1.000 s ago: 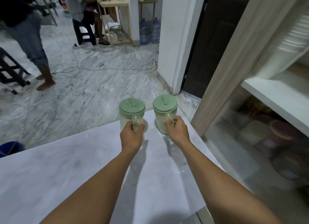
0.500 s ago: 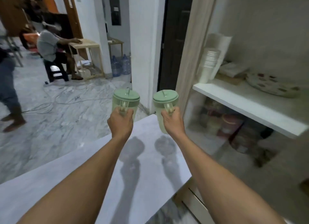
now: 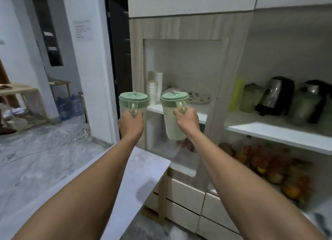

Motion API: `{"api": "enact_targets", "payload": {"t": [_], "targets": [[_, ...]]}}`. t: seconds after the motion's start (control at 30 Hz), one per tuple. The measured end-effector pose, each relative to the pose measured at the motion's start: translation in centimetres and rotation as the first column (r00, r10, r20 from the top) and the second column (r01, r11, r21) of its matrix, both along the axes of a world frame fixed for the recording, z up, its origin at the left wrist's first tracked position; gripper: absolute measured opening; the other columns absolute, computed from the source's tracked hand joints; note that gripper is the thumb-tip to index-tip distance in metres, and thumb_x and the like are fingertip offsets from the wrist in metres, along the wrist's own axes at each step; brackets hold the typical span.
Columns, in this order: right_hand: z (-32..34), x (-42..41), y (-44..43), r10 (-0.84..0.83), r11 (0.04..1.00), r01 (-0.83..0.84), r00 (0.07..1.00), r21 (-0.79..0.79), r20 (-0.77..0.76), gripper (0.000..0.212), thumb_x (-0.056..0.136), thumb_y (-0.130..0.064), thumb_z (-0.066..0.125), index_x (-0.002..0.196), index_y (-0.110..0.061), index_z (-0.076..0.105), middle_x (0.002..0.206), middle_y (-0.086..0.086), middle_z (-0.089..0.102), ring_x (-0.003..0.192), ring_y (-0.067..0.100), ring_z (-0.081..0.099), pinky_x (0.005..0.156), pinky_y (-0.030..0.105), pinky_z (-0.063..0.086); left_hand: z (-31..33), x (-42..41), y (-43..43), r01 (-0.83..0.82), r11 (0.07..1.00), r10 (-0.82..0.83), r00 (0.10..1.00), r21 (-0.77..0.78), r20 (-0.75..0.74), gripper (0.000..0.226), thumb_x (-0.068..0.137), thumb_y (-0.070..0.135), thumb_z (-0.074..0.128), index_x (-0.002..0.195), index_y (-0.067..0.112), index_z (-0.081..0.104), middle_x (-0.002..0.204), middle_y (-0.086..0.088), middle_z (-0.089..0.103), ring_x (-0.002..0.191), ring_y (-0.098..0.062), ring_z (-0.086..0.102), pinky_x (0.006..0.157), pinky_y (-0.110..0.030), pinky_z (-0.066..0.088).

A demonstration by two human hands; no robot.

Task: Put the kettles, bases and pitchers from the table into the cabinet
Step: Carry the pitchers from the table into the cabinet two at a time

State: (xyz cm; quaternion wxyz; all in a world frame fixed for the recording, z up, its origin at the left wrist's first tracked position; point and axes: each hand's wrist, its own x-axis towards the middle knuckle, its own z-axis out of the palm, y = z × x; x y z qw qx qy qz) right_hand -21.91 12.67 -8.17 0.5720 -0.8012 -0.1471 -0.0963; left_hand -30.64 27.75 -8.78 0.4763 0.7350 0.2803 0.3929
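I hold two clear pitchers with pale green lids up in the air in front of the cabinet [image 3: 228,60]. My left hand [image 3: 130,123] grips the handle of the left pitcher [image 3: 133,101]. My right hand [image 3: 187,120] grips the handle of the right pitcher [image 3: 174,114], which hangs before the left shelf. On the right white shelf [image 3: 274,130] stand two black and steel kettles [image 3: 275,96] [image 3: 313,99] and two greenish pitchers [image 3: 250,98], blurred. The white table [image 3: 140,169] lies below my forearms.
Stacked cups [image 3: 152,92] and a patterned plate [image 3: 199,97] sit on the left shelf. Colourful packets [image 3: 269,164] fill the lower shelf, with drawers [image 3: 186,195] below. A dark doorway [image 3: 117,51] is left of the cabinet; water bottles [image 3: 69,105] stand on the marble floor.
Both pitchers have been lifted off the table and carried up and right toward the cabinet. My view has turned right, so the shelf with kettles now shows.
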Motion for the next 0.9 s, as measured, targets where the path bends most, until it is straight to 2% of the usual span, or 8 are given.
{"api": "enact_targets", "payload": {"t": [0.1,0.23,0.33,0.47,0.53,0.7,0.8,0.9], "targets": [[2.6,-0.9,-4.6,-0.079,0.997,0.079,0.995,0.004,0.057,0.016,0.087,-0.023,0.061,0.075,-0.013,0.057,0.062,-0.003,0.053,0.063,0.020,0.051,0.051,0.031,0.034,2.1,-0.3,-3.9,0.065,0.998,-0.066,0.997,0.019,0.033,0.023,0.090,0.029,0.056,0.093,0.008,0.064,0.085,-0.008,0.065,0.080,-0.026,0.056,0.069,-0.032,0.038],[4.9,-2.2,-11.1,-0.146,0.988,0.141,0.986,0.068,0.080,0.018,0.088,-0.020,0.061,0.071,-0.015,0.058,0.058,-0.003,0.053,0.054,0.014,0.047,0.051,0.029,0.034,4.5,-0.2,-9.7,0.159,0.987,-0.162,0.983,0.039,0.092,0.020,0.088,0.028,0.059,0.089,0.009,0.065,0.081,-0.006,0.066,0.076,-0.023,0.060,0.065,-0.029,0.039],[5.9,-3.0,-15.3,-0.193,0.976,0.181,0.977,0.123,0.091,0.013,0.088,-0.021,0.061,0.081,-0.012,0.066,0.069,0.003,0.064,0.065,0.019,0.058,0.059,0.030,0.042,5.8,0.1,-13.6,0.216,0.976,-0.216,0.967,0.013,0.133,0.021,0.087,0.028,0.060,0.085,0.009,0.067,0.078,-0.007,0.067,0.077,-0.027,0.063,0.063,-0.030,0.042],[7.1,-3.9,-21.5,-0.247,0.961,0.237,0.968,0.143,0.055,0.016,0.090,-0.022,0.061,0.074,-0.017,0.060,0.065,-0.002,0.059,0.058,0.014,0.052,0.052,0.027,0.035,7.5,0.1,-19.7,0.241,0.970,-0.242,0.961,0.023,0.134,0.020,0.091,0.026,0.060,0.082,0.008,0.064,0.074,-0.002,0.061,0.070,-0.021,0.056,0.061,-0.027,0.038],[7.5,-3.9,-24.3,-0.279,0.950,0.270,0.959,0.155,0.041,0.017,0.088,-0.024,0.062,0.072,-0.017,0.060,0.065,0.000,0.060,0.058,0.017,0.054,0.054,0.027,0.038,8.1,0.1,-22.4,0.244,0.969,-0.248,0.960,0.043,0.130,0.018,0.091,0.028,0.060,0.083,0.012,0.063,0.078,-0.003,0.060,0.074,-0.022,0.054,0.069,-0.027,0.038],[8.4,-3.7,-31.7,-0.360,0.920,0.351,0.933,0.176,0.019,0.018,0.086,-0.028,0.063,0.084,-0.011,0.069,0.075,0.004,0.068,0.069,0.021,0.061,0.060,0.029,0.041,8.8,0.6,-28.9,0.304,0.951,-0.309,0.939,0.055,0.148,0.021,0.091,0.029,0.060,0.080,0.012,0.063,0.079,-0.005,0.062,0.076,-0.025,0.056,0.071,-0.029,0.038],[8.6,-3.4,-35.2,-0.377,0.913,0.368,0.926,0.177,0.017,0.018,0.086,-0.028,0.064,0.083,-0.011,0.070,0.077,0.006,0.071,0.071,0.023,0.064,0.064,0.030,0.045,9.2,1.0,-32.4,0.333,0.941,-0.339,0.929,0.064,0.150,0.022,0.092,0.028,0.059,0.077,0.011,0.062,0.074,-0.004,0.060,0.072,-0.024,0.054,0.066,-0.028,0.036],[8.5,-2.9,-38.7,-0.418,0.897,0.410,0.908,0.163,0.015,0.019,0.087,-0.029,0.064,0.087,-0.011,0.070,0.079,0.005,0.071,0.072,0.023,0.064,0.062,0.029,0.044,9.3,1.9,-36.3,0.396,0.918,-0.396,0.904,0.037,0.163,0.022,0.092,0.026,0.059,0.077,0.010,0.063,0.065,0.000,0.057,0.063,-0.019,0.053,0.049,-0.028,0.032]]}}
